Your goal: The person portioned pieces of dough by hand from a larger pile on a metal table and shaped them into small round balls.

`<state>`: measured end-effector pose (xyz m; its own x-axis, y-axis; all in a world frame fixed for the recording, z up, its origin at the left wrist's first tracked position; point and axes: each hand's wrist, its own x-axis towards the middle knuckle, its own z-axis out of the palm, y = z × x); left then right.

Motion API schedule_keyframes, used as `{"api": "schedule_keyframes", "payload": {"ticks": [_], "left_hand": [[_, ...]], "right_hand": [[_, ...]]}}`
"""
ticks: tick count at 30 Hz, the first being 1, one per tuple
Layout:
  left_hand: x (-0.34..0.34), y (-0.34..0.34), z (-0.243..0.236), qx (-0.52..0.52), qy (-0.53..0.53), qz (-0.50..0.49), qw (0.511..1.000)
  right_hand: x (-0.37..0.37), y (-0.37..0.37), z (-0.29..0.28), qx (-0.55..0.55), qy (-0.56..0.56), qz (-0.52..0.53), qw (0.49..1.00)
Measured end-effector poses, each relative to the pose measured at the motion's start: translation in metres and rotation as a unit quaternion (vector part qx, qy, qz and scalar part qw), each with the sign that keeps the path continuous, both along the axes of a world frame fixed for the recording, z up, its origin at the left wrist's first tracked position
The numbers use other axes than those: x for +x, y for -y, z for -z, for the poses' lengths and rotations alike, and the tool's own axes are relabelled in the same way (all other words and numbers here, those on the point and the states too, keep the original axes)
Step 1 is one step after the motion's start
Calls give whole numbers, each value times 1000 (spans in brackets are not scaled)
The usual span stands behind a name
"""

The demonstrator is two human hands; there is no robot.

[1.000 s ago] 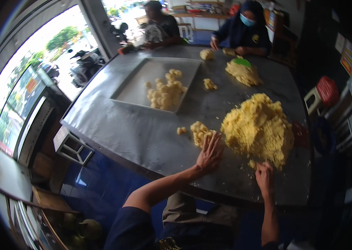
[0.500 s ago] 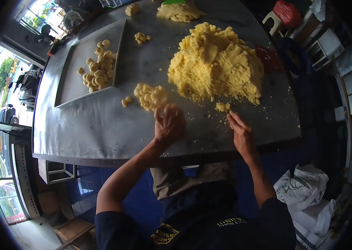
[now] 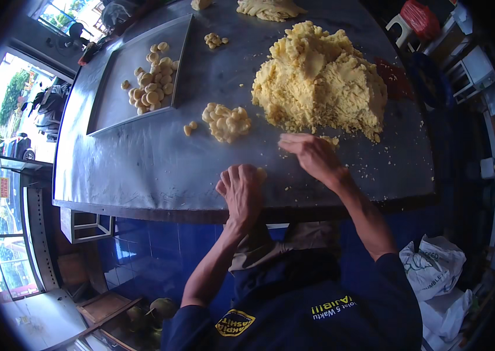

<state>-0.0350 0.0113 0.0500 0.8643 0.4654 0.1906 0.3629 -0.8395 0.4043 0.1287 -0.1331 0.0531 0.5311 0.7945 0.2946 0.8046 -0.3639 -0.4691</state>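
Note:
My left hand [image 3: 240, 193] is curled closed near the table's front edge, a small pale dough piece [image 3: 261, 174] showing beside its fingers. My right hand [image 3: 307, 153] is open, fingers extended leftward and close together, just below a large crumbly yellow dough mound [image 3: 317, 82]. Small crumbs [image 3: 330, 140] lie behind that hand. A cluster of small dough pieces [image 3: 225, 123] sits left of the mound, with a few loose pieces [image 3: 190, 128] beside it. A shallow metal tray [image 3: 103, 105] at back left holds several pale dough rounds [image 3: 151, 82].
The dark metal table [image 3: 118, 169] carries a smooth dough lump [image 3: 269, 9] at the back. A stool with a red bag [image 3: 416, 20] stands at right. White sacks [image 3: 432, 263] lie lower right; parked scooters [image 3: 48, 111] show through the opening at left.
My left hand has moved down from the dough cluster toward the table's edge. My right hand has shifted up and left. The camera view has tilted downward, so the co-workers have mostly left view.

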Motion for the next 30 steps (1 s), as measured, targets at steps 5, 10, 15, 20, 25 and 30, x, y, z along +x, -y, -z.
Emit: {"api": "schedule_keyframes", "payload": {"ticks": [5,10,15,20,25,30], "left_hand": [[-2,-4,4,-276,123,-76,950],[-12,-20,9,-408,184,-110,887],[-5,-22,33,-400,206,-96,888],[3,-13,6,-382,168,-118,901],[-13,-27,0,-409,159,-125,890],[6,-9,2,-439,160,-90,880]], "right_hand": [[-37,1,20,-40,63,-109,991],[-66,43,-4,-49,27,-131,990],[-56,38,4,-11,21,-80,996],[-34,-16,15,2,79,-63,995],[-44,-7,3,-26,76,-74,994],[-45,23,-3,4,-24,64,998]]}}
